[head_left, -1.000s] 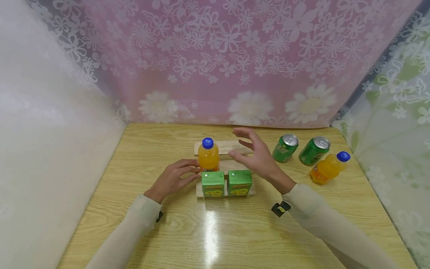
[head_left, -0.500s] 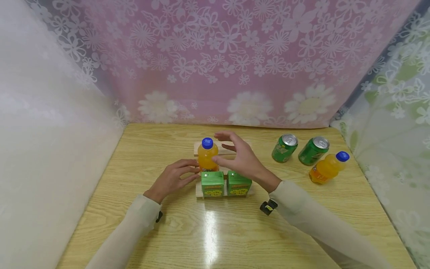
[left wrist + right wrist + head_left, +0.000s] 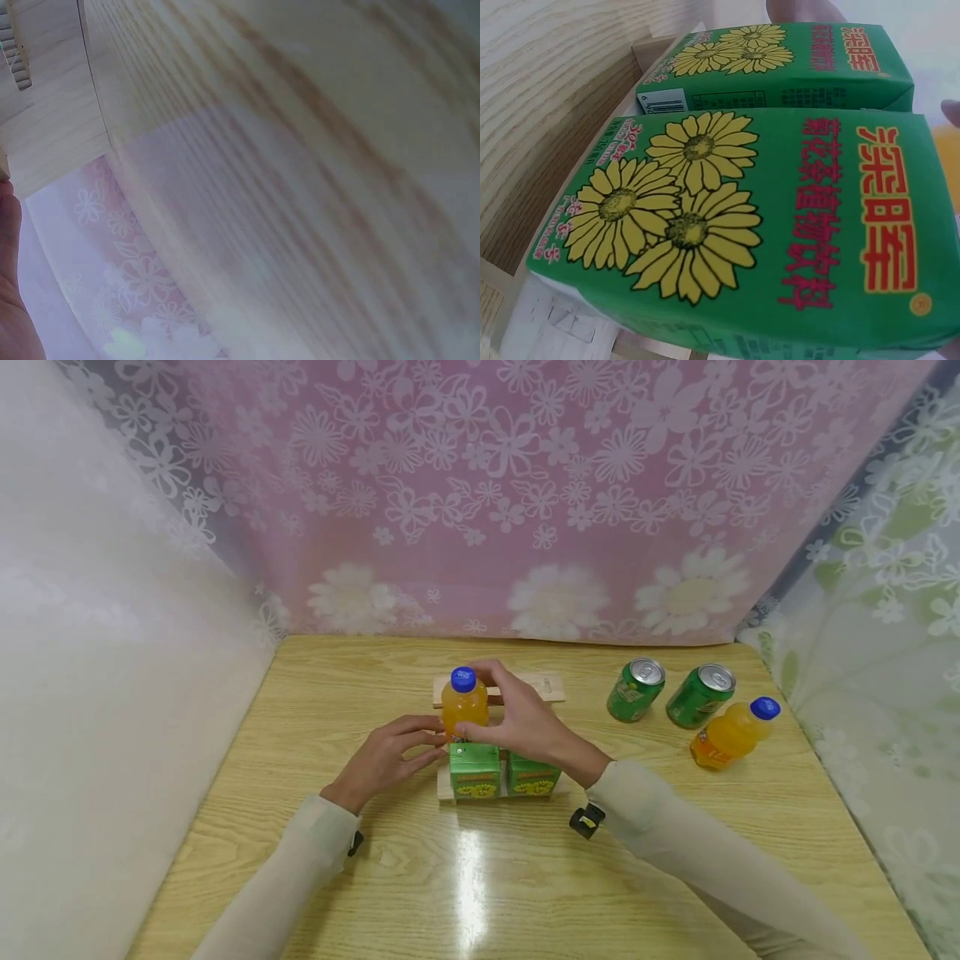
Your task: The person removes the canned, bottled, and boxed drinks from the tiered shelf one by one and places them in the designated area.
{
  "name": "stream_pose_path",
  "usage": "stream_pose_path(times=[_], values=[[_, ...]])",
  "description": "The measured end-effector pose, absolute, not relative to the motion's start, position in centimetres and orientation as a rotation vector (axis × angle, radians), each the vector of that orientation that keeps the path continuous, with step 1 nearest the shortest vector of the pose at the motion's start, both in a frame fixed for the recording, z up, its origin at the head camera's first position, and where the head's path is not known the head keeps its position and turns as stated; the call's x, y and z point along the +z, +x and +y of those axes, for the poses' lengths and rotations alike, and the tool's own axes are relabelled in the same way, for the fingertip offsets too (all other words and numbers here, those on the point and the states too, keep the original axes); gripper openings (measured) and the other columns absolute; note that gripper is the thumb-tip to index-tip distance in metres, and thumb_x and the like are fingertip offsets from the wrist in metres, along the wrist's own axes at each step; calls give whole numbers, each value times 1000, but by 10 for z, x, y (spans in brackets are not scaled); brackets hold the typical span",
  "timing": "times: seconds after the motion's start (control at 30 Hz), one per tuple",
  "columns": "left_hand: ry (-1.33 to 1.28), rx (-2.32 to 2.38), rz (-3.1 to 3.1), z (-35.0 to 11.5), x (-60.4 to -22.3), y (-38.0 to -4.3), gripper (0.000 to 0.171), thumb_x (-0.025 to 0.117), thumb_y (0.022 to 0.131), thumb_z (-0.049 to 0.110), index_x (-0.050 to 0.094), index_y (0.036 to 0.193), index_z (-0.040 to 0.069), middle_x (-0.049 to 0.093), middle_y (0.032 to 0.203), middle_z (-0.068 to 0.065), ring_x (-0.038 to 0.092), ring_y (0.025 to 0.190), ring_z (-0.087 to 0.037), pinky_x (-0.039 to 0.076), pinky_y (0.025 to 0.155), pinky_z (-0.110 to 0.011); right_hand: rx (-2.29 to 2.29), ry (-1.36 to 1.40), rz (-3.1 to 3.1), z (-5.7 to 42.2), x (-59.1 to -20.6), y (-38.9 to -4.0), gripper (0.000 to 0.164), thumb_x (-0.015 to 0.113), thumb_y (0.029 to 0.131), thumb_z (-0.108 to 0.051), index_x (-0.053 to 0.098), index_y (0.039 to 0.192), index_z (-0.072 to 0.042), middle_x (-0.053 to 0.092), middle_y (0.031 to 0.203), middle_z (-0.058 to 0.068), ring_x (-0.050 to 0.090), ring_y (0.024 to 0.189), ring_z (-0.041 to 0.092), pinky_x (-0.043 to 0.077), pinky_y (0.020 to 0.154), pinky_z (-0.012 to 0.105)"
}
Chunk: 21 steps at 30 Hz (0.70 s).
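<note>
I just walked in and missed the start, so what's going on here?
A person's right hand is curled round an orange bottle standing on a wooden rack, behind the left of two green cartons. The left hand is at the bottle's left side; whether it touches the bottle is unclear. Two green cans and a second orange bottle stand on the table to the right.

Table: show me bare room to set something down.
Bare: the table beyond the left hand, left of the rack, and its front, between the forearms, nearer than the cartons. Crowded: the rack, with the right hand around one bottle, and back right, with two cans and another bottle.
</note>
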<state>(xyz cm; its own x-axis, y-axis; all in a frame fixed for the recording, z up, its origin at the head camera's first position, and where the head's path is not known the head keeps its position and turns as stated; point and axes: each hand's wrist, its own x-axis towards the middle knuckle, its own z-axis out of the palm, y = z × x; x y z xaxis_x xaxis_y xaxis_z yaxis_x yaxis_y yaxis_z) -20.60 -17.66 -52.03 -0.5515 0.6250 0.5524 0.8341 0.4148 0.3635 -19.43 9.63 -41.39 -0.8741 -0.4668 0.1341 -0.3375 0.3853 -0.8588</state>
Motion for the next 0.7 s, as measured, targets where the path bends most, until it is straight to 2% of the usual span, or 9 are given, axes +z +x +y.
stream_pose_path(times=[0.23,0.7], values=[[-1262,-885,-2326,-176,-521,-206,23,92,87,9,85,109,7,77,128,-6,75,121,-25,66,101,-41,-1517,-702,2522,94,-413,-195,74,87,95,-26,47,156,-14,64,143,11,69,130,36,64,107,51],[-1283,-872,-2288,-177,-521,-207,27,94,83,4,85,108,4,77,126,-10,75,119,-27,66,99,-43,-1542,-689,2569,101,-403,-194,72,88,94,-22,50,154,-6,66,142,15,68,132,36,62,109,53]])
